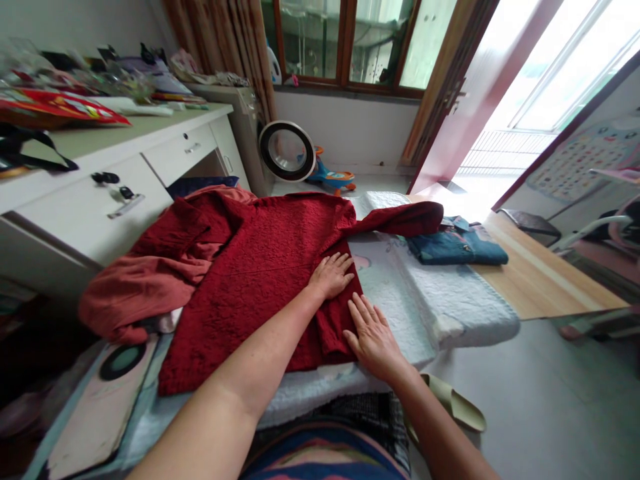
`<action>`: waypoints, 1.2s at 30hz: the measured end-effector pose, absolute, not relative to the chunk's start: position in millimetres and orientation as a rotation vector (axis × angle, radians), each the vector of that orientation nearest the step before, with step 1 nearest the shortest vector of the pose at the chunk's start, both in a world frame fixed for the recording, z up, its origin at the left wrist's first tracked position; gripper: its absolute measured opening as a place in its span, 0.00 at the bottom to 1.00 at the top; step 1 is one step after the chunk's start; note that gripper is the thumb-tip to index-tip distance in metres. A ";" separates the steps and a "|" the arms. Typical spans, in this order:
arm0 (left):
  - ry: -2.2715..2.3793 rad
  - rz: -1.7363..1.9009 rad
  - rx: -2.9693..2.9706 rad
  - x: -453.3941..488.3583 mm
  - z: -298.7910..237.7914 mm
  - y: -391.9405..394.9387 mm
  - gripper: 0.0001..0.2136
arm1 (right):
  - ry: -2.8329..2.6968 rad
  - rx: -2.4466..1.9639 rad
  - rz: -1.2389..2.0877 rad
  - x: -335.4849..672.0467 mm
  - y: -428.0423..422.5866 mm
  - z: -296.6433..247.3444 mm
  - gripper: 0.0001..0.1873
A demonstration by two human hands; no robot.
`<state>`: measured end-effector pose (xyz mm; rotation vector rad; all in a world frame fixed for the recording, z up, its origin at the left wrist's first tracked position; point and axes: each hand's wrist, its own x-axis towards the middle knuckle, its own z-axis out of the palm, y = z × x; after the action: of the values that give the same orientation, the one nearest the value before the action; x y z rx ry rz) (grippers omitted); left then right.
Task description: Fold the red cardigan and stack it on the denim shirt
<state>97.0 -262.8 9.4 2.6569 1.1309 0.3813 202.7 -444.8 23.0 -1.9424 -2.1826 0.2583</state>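
red garment (250, 280) under hands (331, 276) (near edge)

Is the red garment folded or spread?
Mostly spread: the red garment lies broad and flat, one sleeve stretched toward the folded denim; layers overlap beside the right hand.

Head-worn camera looking forward and down, sitting close above the near edge of the surface (410, 307), facing the window (380, 43) past the far edge, apparently wide-angled
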 end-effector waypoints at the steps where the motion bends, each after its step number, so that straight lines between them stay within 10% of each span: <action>1: 1.125 0.442 2.641 94.8 11.1 -263.5 0.25 | -2.183 -1.934 0.271 203.9 -444.9 23.6 0.33; 7: 1.271 0.799 2.563 66.0 23.4 -262.1 0.24 | -2.165 -1.830 0.384 218.9 -431.1 44.3 0.25; 20: 1.441 0.435 2.599 43.3 5.1 -269.0 0.28 | -2.211 -1.750 0.163 217.8 -321.6 28.7 0.27; 29: 1.480 0.402 2.624 43.9 5.2 -269.1 0.26 | -1.588 -1.684 0.514 249.5 -260.5 39.0 0.11; 36: 1.489 0.402 2.626 43.5 4.0 -269.1 0.25 | -1.028 -1.705 0.327 282.3 -218.2 30.8 0.28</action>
<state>43.5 -269.1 4.0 2.6256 1.4893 0.4024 282.3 -218.2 30.8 -1.7051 -1.0283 0.3265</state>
